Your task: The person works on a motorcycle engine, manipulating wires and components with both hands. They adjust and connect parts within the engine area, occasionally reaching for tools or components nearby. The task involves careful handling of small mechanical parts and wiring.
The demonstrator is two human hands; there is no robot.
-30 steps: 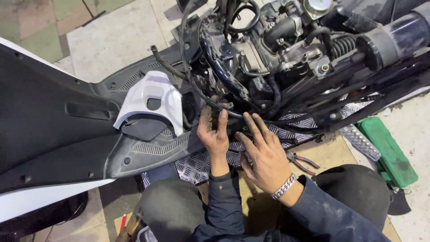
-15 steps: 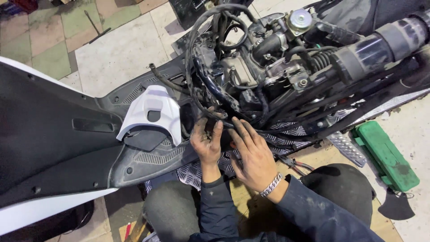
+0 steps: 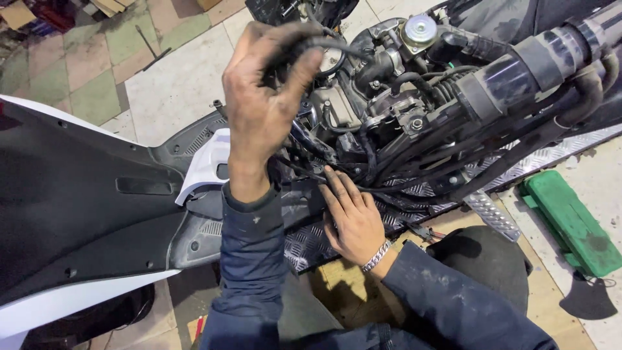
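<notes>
Above the exposed engine bay of a scooter, the left hand (image 3: 269,91) is raised high, fingers curled closed around a bundle of black cables (image 3: 324,48) that loops up from the machinery. The hand is smeared with dark grease, and its dark blue sleeve (image 3: 249,259) runs straight down toward the bottom edge of the view. Lower and to the right, the right hand (image 3: 353,217) lies open and flat, palm down, fingers spread and pointing up into the tangle of black hoses (image 3: 414,162) just above the chequered metal footplate (image 3: 304,243); it seems to press on the wiring rather than grip anything, though the fingertips are partly lost among the cables. A silver bracelet (image 3: 376,256) sits on that wrist.

Behind the raised hand stands the engine (image 3: 395,97), with a round silver cap (image 3: 420,29) at its top and a thick black intake tube (image 3: 525,65) running off to the upper right. Left of the hands, a white body panel (image 3: 204,165) meets the broad black side cover (image 3: 78,188) of the scooter. A ribbed metal footpeg (image 3: 492,217) juts out to the right of the open hand, and beyond it a green plastic case (image 3: 570,220) lies on the tiled floor (image 3: 162,84). Flattened cardboard (image 3: 343,291) lies beneath the person's knees.
</notes>
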